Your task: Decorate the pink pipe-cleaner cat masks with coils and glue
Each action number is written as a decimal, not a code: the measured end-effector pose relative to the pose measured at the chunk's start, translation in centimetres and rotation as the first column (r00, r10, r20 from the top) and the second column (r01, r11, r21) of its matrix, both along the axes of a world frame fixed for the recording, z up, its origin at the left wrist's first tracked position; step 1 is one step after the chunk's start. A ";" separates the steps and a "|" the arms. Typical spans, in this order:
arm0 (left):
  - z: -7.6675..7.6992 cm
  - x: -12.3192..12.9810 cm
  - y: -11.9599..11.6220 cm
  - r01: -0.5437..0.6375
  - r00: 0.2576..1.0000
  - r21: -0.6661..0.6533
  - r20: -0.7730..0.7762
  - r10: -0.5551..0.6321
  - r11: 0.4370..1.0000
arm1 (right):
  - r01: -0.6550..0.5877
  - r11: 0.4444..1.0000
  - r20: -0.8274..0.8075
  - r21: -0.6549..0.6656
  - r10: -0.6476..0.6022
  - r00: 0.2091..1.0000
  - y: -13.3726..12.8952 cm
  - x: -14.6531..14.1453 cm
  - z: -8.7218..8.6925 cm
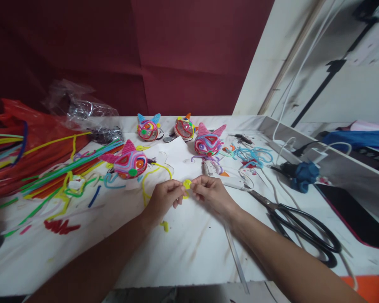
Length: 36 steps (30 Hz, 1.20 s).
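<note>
Between my two hands is a small yellow coiled piece [187,184], pinched from both sides by the fingertips. My left hand [168,195] holds its left edge with thumb and index finger. On its right edge, my right hand [210,192] has a similar pinch. A long yellow pipe cleaner [144,188] curves over the table to the left of my left hand. White paper [173,158] lies behind the hands. Just beyond my right hand rests a white glue gun [229,181]. A short yellow scrap [166,226] lies nearer the front edge.
Colourful cat-eared heads stand behind, one [131,162] at left and one [207,143] at centre. Pipe cleaners [50,181] cover the left side. Black-handled scissors [298,223], a phone [355,214] and cables lie at right; a clear strip [236,261] is near the front.
</note>
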<state>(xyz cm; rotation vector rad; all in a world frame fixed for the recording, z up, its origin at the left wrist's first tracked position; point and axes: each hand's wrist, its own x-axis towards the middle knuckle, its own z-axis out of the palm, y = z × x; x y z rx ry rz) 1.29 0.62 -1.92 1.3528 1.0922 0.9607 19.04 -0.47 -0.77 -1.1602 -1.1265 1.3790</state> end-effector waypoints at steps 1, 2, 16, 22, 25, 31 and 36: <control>0.0 0.0 0.0 -0.001 1.000 0.002 -0.002 0.001 1.000 | -0.004 1.000 0.003 -0.003 0.004 1.000 0.0 0.0 0.0; 0.0 0.0 0.0 -0.003 1.000 0.001 -0.003 0.003 1.000 | -0.007 1.000 0.002 -0.004 0.007 1.000 0.0 0.0 -0.1; -0.1 0.0 -0.1 -0.002 1.000 0.004 -0.008 0.002 1.000 | -0.018 1.000 0.008 0.013 0.018 1.000 0.0 0.1 -0.2; -0.1 -0.1 -0.2 0.016 0.999 -0.027 0.035 -0.015 0.999 | -0.012 1.000 0.003 0.011 0.012 1.000 0.1 0.1 -0.2; -0.1 -0.1 -0.3 0.017 0.999 -0.011 0.035 -0.017 1.000 | -0.024 1.000 0.002 0.001 0.024 1.000 0.1 0.1 -0.2; -0.2 0.0 -0.1 0.002 0.999 -0.019 0.036 -0.001 1.000 | -0.056 0.998 -0.011 -0.008 0.056 0.998 0.0 0.1 -0.1; 0.0 -0.1 0.2 -0.049 0.990 -0.084 0.125 0.060 0.995 | -0.010 1.000 -0.034 0.015 0.011 0.999 0.1 0.2 0.0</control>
